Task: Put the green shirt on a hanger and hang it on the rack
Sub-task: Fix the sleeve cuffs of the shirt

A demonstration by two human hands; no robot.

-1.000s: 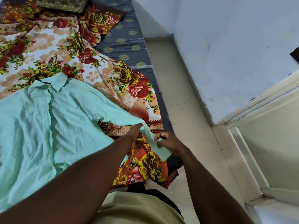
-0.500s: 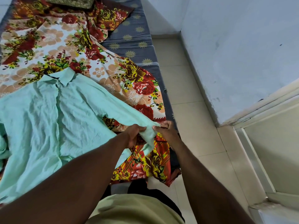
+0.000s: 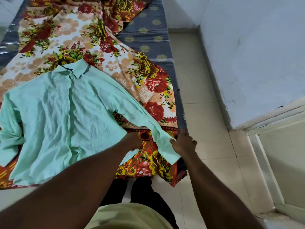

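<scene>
The mint green shirt (image 3: 66, 113) lies flat, front up and creased, on a flowered bedsheet (image 3: 79, 38), its collar pointing away from me. Its right sleeve (image 3: 148, 123) stretches toward the bed's near right corner. My right hand (image 3: 183, 142) pinches the sleeve's cuff edge at that corner. My left hand (image 3: 133, 140) rests at the shirt's lower right hem beside the sleeve; its fingers are partly hidden, so its grip is unclear. No hanger or rack is in view.
A grey mattress (image 3: 148, 30) with yellow star prints shows under the sheet. Pale floor tiles (image 3: 206, 123) run along the bed's right side. A blue-white wall (image 3: 255, 47) and a cream door frame (image 3: 267, 123) stand to the right.
The view has swung left, showing more of the shirt. The sleeve, held bunched between both hands before, now lies stretched out; my right hand has shifted right with the cuff, my left hand left toward the hem.
</scene>
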